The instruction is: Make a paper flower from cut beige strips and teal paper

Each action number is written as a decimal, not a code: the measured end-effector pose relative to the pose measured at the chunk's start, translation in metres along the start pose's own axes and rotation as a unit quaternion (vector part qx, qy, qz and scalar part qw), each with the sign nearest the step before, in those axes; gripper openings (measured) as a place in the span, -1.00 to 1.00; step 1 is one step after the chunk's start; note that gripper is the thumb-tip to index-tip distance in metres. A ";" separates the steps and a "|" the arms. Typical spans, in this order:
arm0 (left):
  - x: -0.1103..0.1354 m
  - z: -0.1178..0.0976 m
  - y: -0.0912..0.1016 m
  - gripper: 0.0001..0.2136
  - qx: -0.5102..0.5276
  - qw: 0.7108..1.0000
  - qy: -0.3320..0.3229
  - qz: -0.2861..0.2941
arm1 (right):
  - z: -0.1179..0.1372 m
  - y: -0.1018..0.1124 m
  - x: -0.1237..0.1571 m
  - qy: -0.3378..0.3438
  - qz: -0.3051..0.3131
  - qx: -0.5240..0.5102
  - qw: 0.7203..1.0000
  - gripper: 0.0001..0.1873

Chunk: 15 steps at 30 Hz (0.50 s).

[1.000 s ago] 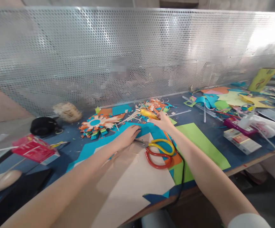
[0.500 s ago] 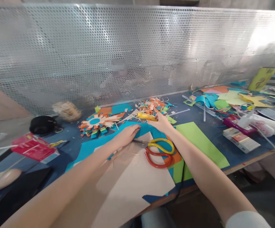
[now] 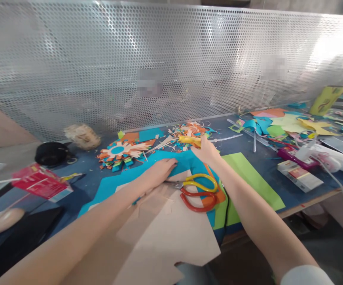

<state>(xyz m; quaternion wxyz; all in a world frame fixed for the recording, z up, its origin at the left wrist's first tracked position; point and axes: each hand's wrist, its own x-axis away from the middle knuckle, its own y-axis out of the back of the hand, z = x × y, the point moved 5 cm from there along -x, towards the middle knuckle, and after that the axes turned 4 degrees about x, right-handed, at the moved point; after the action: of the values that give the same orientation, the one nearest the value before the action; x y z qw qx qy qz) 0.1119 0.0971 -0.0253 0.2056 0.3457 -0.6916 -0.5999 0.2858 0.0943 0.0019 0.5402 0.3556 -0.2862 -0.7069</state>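
Observation:
My right hand (image 3: 205,150) is closed round a yellow glue gun (image 3: 187,141) just above a pile of paper scraps. A clear glue stick (image 3: 227,138) runs out to the right behind it, and a black cord hangs below my forearm. My left hand (image 3: 161,171) lies palm down on the blue paper (image 3: 186,158), fingers stretched out and partly hidden from view. Large scissors (image 3: 201,192) with one yellow and one red handle rest on beige sheets (image 3: 168,225); their blade tips disappear beside my left hand. A layered paper flower (image 3: 118,150) sits farther left.
Curly paper scraps (image 3: 189,130) lie near a perforated metal screen (image 3: 171,51). Green paper (image 3: 251,182) is on the right, beyond it a small box (image 3: 300,176) and a purple glue gun (image 3: 292,158). Left are a red carton (image 3: 40,182), black round item (image 3: 52,153) and mouse (image 3: 6,221).
My right hand has moved the glue gun a little to the right and up. The beige sheets have shifted slightly toward me; my left hand stays on the paper.

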 end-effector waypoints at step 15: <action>0.010 0.029 0.020 -0.69 -0.062 0.997 -0.016 -0.036 | 0.012 0.011 0.014 -0.052 -0.036 0.049 0.997 -0.47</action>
<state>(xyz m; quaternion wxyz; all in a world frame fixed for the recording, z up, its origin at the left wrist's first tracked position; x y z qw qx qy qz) 0.0801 0.1107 -0.0124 0.1934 0.3472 -0.6436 -0.6541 0.2798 0.0784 0.0155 0.4812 0.3542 -0.3352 -0.7284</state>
